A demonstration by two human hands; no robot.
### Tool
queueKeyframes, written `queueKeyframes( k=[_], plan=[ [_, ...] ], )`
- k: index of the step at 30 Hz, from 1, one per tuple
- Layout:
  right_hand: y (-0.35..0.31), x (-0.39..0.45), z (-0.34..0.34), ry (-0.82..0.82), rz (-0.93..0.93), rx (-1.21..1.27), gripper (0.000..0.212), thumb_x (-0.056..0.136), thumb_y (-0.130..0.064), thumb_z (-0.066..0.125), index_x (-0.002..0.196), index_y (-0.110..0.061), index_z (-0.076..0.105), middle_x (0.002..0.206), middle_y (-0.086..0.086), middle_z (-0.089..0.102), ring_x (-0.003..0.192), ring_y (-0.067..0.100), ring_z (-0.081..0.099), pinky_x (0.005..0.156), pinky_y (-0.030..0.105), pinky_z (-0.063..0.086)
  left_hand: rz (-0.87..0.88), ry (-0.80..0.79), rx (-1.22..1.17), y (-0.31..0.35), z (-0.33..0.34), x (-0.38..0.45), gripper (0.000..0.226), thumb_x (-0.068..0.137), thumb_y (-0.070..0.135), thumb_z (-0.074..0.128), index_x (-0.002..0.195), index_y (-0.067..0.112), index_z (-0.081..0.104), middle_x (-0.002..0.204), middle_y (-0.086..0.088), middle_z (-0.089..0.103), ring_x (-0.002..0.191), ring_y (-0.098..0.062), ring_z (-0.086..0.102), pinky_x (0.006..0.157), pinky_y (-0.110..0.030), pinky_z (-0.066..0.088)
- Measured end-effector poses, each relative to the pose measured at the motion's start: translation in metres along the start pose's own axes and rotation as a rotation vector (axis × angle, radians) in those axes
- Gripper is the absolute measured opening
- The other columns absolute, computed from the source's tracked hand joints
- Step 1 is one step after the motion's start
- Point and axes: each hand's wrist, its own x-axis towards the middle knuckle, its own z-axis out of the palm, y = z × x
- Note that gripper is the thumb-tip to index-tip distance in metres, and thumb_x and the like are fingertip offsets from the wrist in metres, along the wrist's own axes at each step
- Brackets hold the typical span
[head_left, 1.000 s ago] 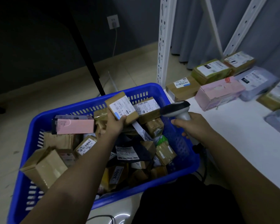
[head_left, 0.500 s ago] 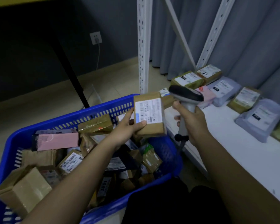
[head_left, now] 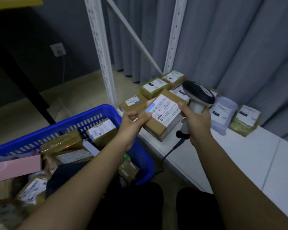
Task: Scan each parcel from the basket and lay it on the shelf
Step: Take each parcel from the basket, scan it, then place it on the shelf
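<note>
Parcel (head_left: 163,116) moved from over basket (head_left: 96,112) to above shelf (head_left: 239,156) edge. L hand (head_left: 131,123) pinches its near corner; R hand (head_left: 196,123), just right, grips scanner (head_left: 198,95), thumb on parcel. Risk: corner pinch slips, parcel drops.

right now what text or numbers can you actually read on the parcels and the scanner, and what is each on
Held parcel: white label with barcodes, print and a blue tab; too blurred to read.
Parcels on the shelf: white labels, too small and blurred.
Parcels in the blue basket: labels motion-blurred, unreadable.
Scanner in the right hand: no readable marking.
Left hand covers none of the held label's main print.
</note>
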Motion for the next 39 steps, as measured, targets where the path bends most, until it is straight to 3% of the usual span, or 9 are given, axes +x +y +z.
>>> queueKeyframes(
  k=[4, 10, 12, 14, 17, 21, 26, 33, 39],
  plan=[
    [-0.007, 0.005, -0.018, 0.110, 0.012, 0.128, 0.037, 0.083, -0.015, 0.075, 0.113, -0.009, 0.056, 0.089, -0.001, 0.066, 0.068, 0.004, 0.063, 0.052, 0.013, 0.048, -0.019, -0.103, -0.164, -0.001, 0.042, 0.007, 0.030, 0.087, 0.026, 0.067, 0.107, 0.003, 0.067, 0.101, -0.004, 0.073, 0.099, -0.013, 0.068, 0.091, -0.023, 0.050],
    [-0.011, 0.010, -0.039, 0.210, 0.011, 0.167, 0.045, 0.082, -0.013, 0.076, 0.121, -0.010, 0.053, 0.104, 0.003, 0.067, 0.085, 0.011, 0.067, 0.063, 0.016, 0.055, -0.112, -0.095, -0.127, -0.009, 0.091, 0.001, 0.042, 0.097, 0.043, 0.048, 0.130, 0.019, 0.053, 0.123, -0.001, 0.065, 0.114, -0.014, 0.060, 0.091, -0.027, 0.045],
    [-0.011, 0.012, -0.046, 0.233, 0.008, 0.128, 0.050, 0.081, -0.014, 0.076, 0.125, -0.007, 0.053, 0.111, 0.006, 0.066, 0.091, 0.015, 0.066, 0.067, 0.018, 0.056, -0.240, -0.167, -0.058, -0.012, 0.098, -0.003, 0.058, 0.095, 0.044, 0.051, 0.146, 0.031, 0.028, 0.142, 0.003, 0.048, 0.132, -0.022, 0.043, 0.107, -0.047, 0.032],
    [-0.009, 0.014, -0.053, 0.233, 0.010, 0.077, 0.053, 0.081, -0.015, 0.077, 0.127, -0.007, 0.052, 0.113, 0.007, 0.066, 0.094, 0.017, 0.066, 0.067, 0.019, 0.056, -0.331, -0.243, -0.081, -0.013, 0.097, -0.007, 0.078, 0.093, 0.029, 0.059, 0.149, 0.041, 0.007, 0.141, 0.000, 0.046, 0.133, -0.036, 0.039, 0.098, -0.066, 0.034],
    [-0.005, 0.016, -0.063, 0.171, 0.021, 0.018, 0.050, 0.082, -0.016, 0.076, 0.126, -0.007, 0.053, 0.111, 0.006, 0.066, 0.086, 0.014, 0.065, 0.062, 0.018, 0.055, -0.307, -0.313, -0.084, -0.016, 0.086, -0.003, 0.091, 0.089, 0.011, 0.062, 0.148, 0.045, 0.001, 0.120, -0.005, 0.061, 0.112, -0.033, 0.058, 0.079, -0.057, 0.054],
    [0.000, 0.018, -0.076, 0.063, 0.030, -0.153, 0.041, 0.088, -0.024, 0.070, 0.123, -0.010, 0.054, 0.108, 0.004, 0.068, 0.084, 0.014, 0.066, 0.060, 0.024, 0.051, -0.139, -0.248, 0.097, -0.016, 0.075, 0.002, 0.096, 0.085, 0.019, 0.070, 0.149, 0.042, 0.001, 0.136, 0.002, 0.053, 0.116, -0.022, 0.057, 0.072, -0.038, 0.058],
    [-0.004, 0.010, -0.090, -0.080, 0.113, -0.315, 0.033, 0.093, -0.031, 0.062, 0.120, -0.014, 0.057, 0.099, 0.005, 0.066, 0.074, 0.016, 0.064, 0.063, 0.023, 0.051, 0.145, -0.090, 0.344, -0.021, 0.057, 0.008, 0.081, 0.085, 0.016, 0.070, 0.144, 0.023, 0.016, 0.119, 0.008, 0.045, 0.118, -0.016, 0.049, 0.101, -0.039, 0.045],
    [-0.004, -0.010, -0.105, -0.396, 0.215, -0.573, 0.021, 0.087, -0.028, 0.070, 0.099, -0.015, 0.059, 0.076, 0.006, 0.060, 0.060, 0.015, 0.054, 0.058, 0.025, 0.049, 0.111, -0.061, 0.422, -0.031, 0.035, 0.019, 0.075, 0.083, 0.015, 0.072, 0.140, 0.024, 0.024, 0.128, 0.000, 0.051, 0.121, -0.022, 0.052, 0.105, -0.045, 0.044],
    [-0.008, -0.008, -0.109, -0.325, 0.241, -0.514, 0.029, 0.079, -0.036, 0.078, 0.081, -0.012, 0.061, 0.062, 0.003, 0.055, 0.054, 0.012, 0.051, 0.051, 0.021, 0.049, 0.113, -0.069, 0.423, -0.032, 0.037, 0.020, 0.075, 0.086, 0.014, 0.070, 0.142, 0.026, 0.022, 0.125, 0.002, 0.049, 0.119, -0.021, 0.052, 0.102, -0.041, 0.045]
  ],
)
